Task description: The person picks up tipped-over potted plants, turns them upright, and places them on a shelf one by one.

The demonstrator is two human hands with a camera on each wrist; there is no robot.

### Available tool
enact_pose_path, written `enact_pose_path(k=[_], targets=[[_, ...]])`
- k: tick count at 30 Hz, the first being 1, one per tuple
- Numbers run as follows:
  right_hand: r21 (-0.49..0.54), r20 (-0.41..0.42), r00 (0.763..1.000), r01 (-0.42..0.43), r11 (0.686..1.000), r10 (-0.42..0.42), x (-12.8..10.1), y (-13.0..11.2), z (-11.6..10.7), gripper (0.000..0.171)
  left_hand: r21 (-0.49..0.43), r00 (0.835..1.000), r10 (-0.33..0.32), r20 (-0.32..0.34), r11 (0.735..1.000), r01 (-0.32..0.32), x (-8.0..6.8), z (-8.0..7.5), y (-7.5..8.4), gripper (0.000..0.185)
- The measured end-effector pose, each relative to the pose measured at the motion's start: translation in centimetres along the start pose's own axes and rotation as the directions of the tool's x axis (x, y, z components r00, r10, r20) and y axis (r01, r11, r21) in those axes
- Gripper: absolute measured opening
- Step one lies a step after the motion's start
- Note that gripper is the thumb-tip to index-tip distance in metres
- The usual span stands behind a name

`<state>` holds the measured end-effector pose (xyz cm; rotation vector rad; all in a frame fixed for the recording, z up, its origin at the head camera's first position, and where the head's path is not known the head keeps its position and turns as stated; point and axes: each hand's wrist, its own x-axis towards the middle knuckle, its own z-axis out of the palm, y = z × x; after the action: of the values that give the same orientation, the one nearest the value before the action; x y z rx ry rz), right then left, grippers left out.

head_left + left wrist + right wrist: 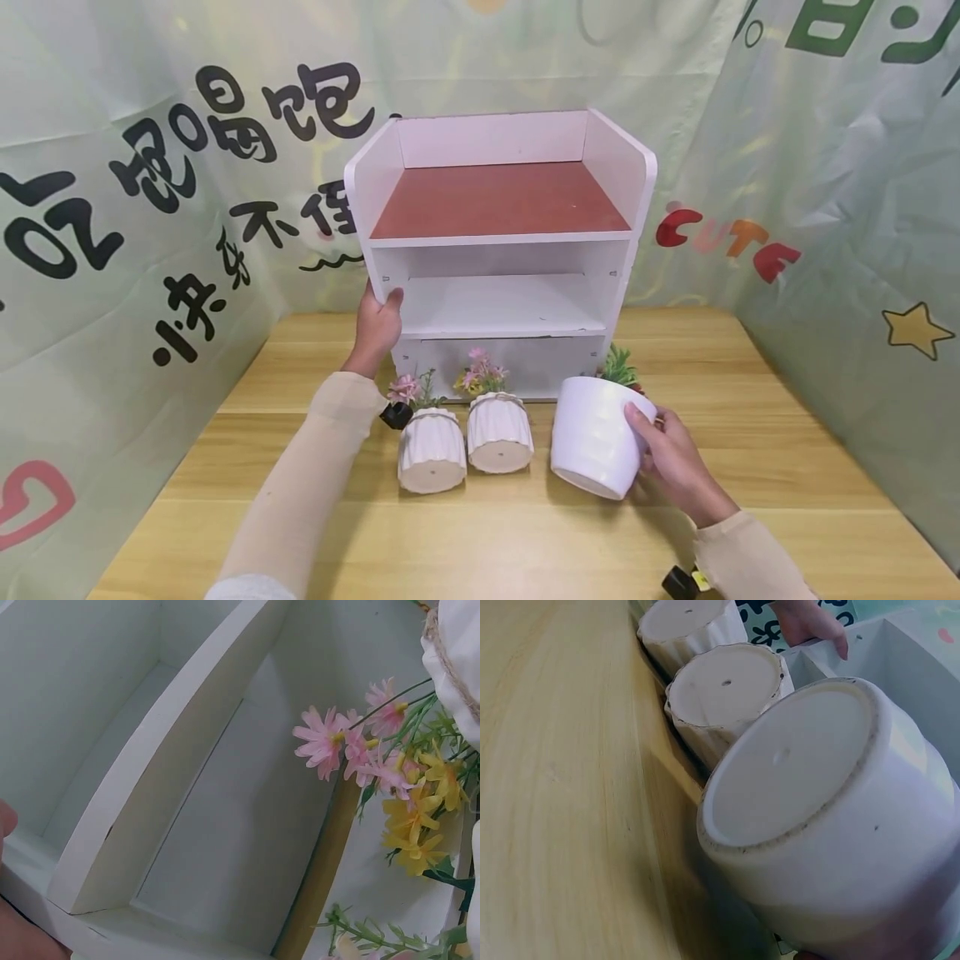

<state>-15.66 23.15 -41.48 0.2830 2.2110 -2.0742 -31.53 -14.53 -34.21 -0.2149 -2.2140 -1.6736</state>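
The right hand (675, 462) is curling its fingers and thumb around the side of a smooth white pot (597, 435), its grip wrapping the wall near the rim — the pot is tilting back toward the shelf unit (501, 250), base facing the camera and slightly raised off the tabletop (750, 500), with green leaves (618, 367) sticking out behind it. In the right wrist view the pot's round unglazed base (787, 765) is filling the frame. The left hand (377, 325) is gripping the shelf unit's left front edge at the middle shelf, thumb hooking over the front. The unit is standing toward the far edge of the tabletop, its top tier lined in red-brown. Just in front of it, between the two arms, two ribbed white pots (431, 450) (500, 432) are lying tipped back side by side — touching each other — with pink and yellow flowers (375, 761) pressing toward the unit's lowest compartment.
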Motion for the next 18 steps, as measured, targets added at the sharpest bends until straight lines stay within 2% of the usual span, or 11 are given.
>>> enact_pose_path(k=[12, 18], targets=[[-0.073, -0.041, 0.999, 0.021, 0.997, -0.024, -0.4, -0.28, -0.1, 0.079, -0.001, 1.0, 0.021, -0.005, 1.0, -0.021, -0.01, -0.04, 0.04, 0.047], [-0.067, -0.078, 0.995, 0.055, 0.996, -0.06, -0.65, -0.28, -0.18, 0.074, 0.016, 0.999, 0.031, -0.006, 0.999, -0.031, -0.14, -0.05, -0.05, 0.047]])
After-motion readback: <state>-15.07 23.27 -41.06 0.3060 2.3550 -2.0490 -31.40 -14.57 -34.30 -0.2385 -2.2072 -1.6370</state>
